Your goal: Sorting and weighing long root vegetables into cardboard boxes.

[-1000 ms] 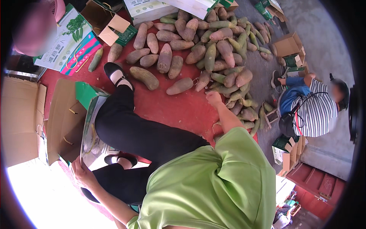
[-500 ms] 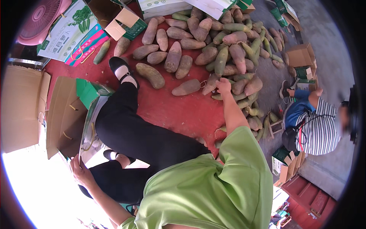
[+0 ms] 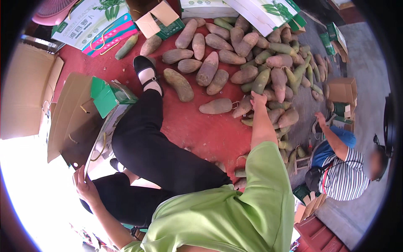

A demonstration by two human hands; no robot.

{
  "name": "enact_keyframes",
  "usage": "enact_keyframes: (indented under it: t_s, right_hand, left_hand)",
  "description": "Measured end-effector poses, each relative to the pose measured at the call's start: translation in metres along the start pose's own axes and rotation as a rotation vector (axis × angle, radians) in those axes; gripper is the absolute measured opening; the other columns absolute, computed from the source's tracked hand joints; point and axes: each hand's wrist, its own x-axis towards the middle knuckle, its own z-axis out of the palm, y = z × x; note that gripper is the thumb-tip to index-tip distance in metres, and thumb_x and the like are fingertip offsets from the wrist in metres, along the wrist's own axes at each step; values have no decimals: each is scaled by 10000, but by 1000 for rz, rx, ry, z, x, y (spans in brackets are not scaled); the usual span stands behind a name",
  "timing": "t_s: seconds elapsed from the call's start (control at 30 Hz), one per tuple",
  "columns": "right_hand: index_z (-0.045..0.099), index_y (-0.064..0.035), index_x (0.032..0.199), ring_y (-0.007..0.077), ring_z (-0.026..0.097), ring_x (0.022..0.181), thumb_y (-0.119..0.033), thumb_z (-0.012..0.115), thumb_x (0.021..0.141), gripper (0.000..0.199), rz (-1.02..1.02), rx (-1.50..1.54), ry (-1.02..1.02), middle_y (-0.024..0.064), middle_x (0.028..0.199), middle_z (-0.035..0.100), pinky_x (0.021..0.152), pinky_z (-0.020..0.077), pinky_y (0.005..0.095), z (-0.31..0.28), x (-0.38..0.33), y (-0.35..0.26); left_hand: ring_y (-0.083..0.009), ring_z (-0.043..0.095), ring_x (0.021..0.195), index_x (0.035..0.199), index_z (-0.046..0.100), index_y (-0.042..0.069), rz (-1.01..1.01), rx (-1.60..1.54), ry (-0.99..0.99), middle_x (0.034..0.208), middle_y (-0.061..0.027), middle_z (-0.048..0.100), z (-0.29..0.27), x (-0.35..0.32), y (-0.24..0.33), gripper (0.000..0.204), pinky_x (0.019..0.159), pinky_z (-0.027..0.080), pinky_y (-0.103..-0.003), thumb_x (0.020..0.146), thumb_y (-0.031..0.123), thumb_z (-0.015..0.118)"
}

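My right hand (image 3: 259,99) reaches out to the heap of radishes, its fingers closed round the near end of a green radish (image 3: 261,81) that lies on the pile. A pinkish-brown radish (image 3: 242,107) lies beside the hand, and another (image 3: 215,106) rests on the red floor to its left. At the lower left, my left hand (image 3: 85,187) grips the edge of an open carton (image 3: 72,119) with green flaps and yellow cord handles. The carton stands against my leg, and most of its inside is hidden by its walls.
Many more radishes (image 3: 208,69) spread over the red floor (image 3: 180,130). Printed cartons (image 3: 90,27) and a pink fan (image 3: 52,12) stand at the far left. On the right a person in a striped shirt (image 3: 346,173) sits near opened boxes (image 3: 342,90).
The view has shifted, so the scene sits further right and lower. My right hand has gone from a pinkish radish to the green one. The person on the right has stretched out an arm.
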Motion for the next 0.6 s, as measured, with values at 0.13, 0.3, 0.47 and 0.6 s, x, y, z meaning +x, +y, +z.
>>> enact_keyframes:
  t_s: [0.13, 0.3, 0.47, 0.6]
  right_hand:
    - [499, -134, 1197, 204, 554, 756, -150, 819, 684, 605, 4, 32, -79, 35, 1013, 575, 616, 475, 352, -3, 0, 3]
    - [565, -139, 999, 204, 570, 698, -276, 808, 708, 403, 113, 64, -194, 50, 855, 579, 540, 469, 302, -20, -8, -1]
    - [567, -103, 1077, 227, 587, 823, -311, 788, 735, 457, 235, 298, -380, 55, 948, 597, 630, 489, 293, -38, -36, 11]
    - [567, -85, 1092, 218, 587, 854, -300, 753, 774, 426, 217, 300, -499, 46, 908, 614, 656, 488, 296, -42, -83, 15]
  left_hand:
    - [-301, 600, 949, 1054, 654, 65, -7, -15, -23, 1005, -105, 630, -2, -5, -5, 335, 819, 480, -379, 757, -64, 567]
    - [-281, 611, 893, 971, 672, 73, 48, 10, 33, 940, -81, 632, -9, -1, 10, 335, 772, 492, -363, 687, -73, 569]
    - [-235, 614, 823, 921, 677, 107, 124, 28, 104, 877, -31, 621, -13, 6, 18, 336, 722, 504, -353, 624, -42, 622]
    - [-210, 614, 819, 917, 666, 111, 141, 68, 94, 864, -10, 613, -19, 7, 18, 283, 715, 504, -339, 655, 12, 620]
